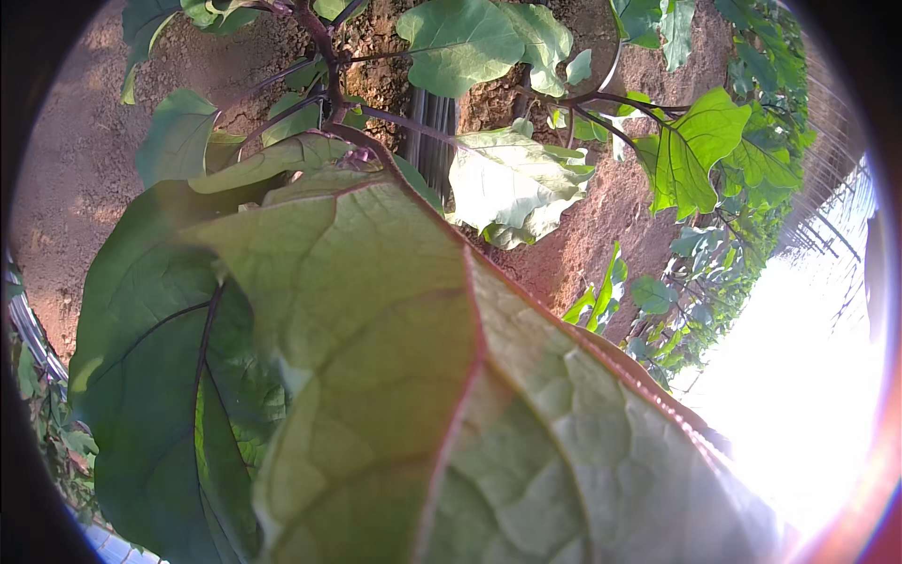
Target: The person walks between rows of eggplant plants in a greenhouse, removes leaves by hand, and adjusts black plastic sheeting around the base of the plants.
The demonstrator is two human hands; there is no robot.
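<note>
Neither of my hands can be made out. A large leaf (380,366) of what looks like an eggplant fills the view close to the camera, pale green with a reddish midrib. Behind it on the left hangs a darker green leaf (162,338) with purple veins. The purple-brown stem (328,56) comes down from the top and branches above these leaves. A brownish sliver (634,363) shows along the big leaf's right edge; I cannot tell what it is. Past the stem, a sunlit leaf (518,180) hangs over the ground.
Reddish-brown soil (91,155) lies below, with a strip of shiny dark plastic film (430,120) behind the stem. Another branch (599,99) with bright leaves reaches right. A row of plants (761,162) runs along the right, beside netting (831,204) and strong glare.
</note>
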